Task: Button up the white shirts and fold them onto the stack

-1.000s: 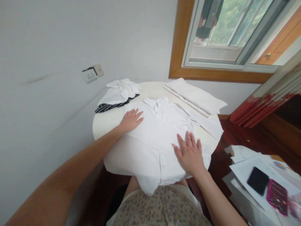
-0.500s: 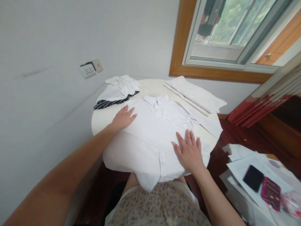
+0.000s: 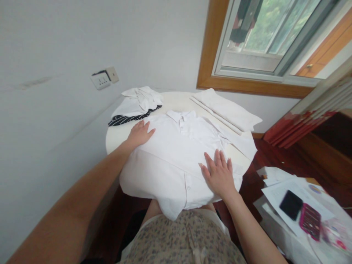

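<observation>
A white collared shirt (image 3: 170, 146) lies spread over a round white table (image 3: 112, 141), its collar pointing away from me and its lower part hanging over the near edge. At the shirt's left edge, my left hand (image 3: 139, 133) rests with fingers bent slightly and thumb apart, on the cloth near the shoulder. My right hand (image 3: 219, 175) lies flat, fingers spread, on the shirt's right side. Neither hand grips the cloth. Part of the right sleeve stretches toward the table's right edge.
Folded white cloth (image 3: 225, 110) lies at the table's back right. Crumpled white clothing (image 3: 140, 99) sits back left over a black striped piece (image 3: 129, 118). To the right, a covered side surface holds papers (image 3: 275, 190), a black phone (image 3: 290, 204) and a pink-cased phone (image 3: 310, 222). A wall socket (image 3: 101, 80) is at left.
My left hand has slid slightly left and toward the shirt's edge. The right hand stays in nearly the same place on the cloth; the whole view has shifted a little.
</observation>
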Motion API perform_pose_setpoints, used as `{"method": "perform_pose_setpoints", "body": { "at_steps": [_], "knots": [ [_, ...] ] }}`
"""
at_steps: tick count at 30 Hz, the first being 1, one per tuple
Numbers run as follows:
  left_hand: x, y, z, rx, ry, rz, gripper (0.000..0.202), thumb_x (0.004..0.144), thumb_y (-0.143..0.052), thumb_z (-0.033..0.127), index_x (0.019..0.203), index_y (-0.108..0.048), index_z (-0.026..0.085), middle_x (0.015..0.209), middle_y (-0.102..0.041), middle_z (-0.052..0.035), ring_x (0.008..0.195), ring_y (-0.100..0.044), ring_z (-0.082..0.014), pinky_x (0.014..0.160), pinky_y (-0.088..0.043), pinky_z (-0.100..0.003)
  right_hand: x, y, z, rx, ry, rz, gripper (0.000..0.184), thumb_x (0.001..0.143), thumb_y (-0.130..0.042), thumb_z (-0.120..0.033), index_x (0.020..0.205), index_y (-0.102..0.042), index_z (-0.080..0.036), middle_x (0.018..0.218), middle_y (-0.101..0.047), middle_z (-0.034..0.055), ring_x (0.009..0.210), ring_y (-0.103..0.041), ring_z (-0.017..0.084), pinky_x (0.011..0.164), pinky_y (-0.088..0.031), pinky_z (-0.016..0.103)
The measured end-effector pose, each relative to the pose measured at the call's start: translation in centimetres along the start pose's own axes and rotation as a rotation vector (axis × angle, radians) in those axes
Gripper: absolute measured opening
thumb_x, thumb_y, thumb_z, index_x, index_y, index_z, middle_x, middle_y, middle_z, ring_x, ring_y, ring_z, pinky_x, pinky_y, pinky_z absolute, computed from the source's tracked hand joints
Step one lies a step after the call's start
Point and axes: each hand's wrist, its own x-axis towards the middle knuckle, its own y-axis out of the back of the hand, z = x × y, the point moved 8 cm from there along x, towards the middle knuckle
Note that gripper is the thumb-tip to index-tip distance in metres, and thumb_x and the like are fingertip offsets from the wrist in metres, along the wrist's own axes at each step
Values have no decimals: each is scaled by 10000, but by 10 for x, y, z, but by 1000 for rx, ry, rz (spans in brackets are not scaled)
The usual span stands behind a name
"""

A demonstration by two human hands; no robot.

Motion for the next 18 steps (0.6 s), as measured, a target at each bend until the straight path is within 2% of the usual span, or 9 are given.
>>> {"method": "perform_pose_setpoints", "body": {
  "at_steps": [3,7,11,13,15,18],
  "knots": [
    [-6,8,5,42,-15,51,643,971,-318,472,1442,-457,57,1505,-434,-216,1433,-351,-319,1160,-278,-452,0,0,0,-1,-3,-8,567,1000,-372,-528,1514,-397,-291,1605,-274,159,1488,-206,375,1150,-171,619],
    [-20,34,16,52,-77,125,537,967,-330,358,1387,-530,91,1502,-450,-187,1423,-361,-312,1151,-287,-478,1,1,0,6,-6,-22,573,997,-373,-529,1513,-400,-282,1599,-286,163,1489,-203,373,1149,-176,618],
    [-42,56,43,-27,-219,154,487,944,-368,255,1385,-548,157,1516,-450,-134,1439,-339,-287,1186,-242,-489,0,1,0,13,-6,-30,572,998,-370,-527,1515,-396,-283,1606,-273,154,1489,-202,372,1150,-170,618],
    [-56,55,62,-57,-310,128,490,965,-350,289,1414,-523,195,1519,-456,-94,1444,-339,-252,1201,-233,-452,0,1,0,11,-8,-23,570,999,-368,-525,1515,-397,-283,1607,-271,154,1488,-204,374,1151,-167,616],
    [-67,46,75,-73,-350,78,509,989,-326,372,1452,-479,226,1541,-429,-69,1452,-330,-239,1207,-226,-434,0,1,0,6,-8,-13,570,1000,-366,-523,1514,-398,-281,1604,-276,159,1487,-205,375,1151,-166,614],
    [-74,28,74,-73,-322,-8,544,1000,-303,463,1487,-429,256,1584,-359,-61,1468,-306,-251,1207,-214,-443,0,1,0,4,-6,-12,576,1000,-360,-531,1516,-394,-278,1600,-281,168,1486,-213,373,1150,-171,612]
  ]
}}
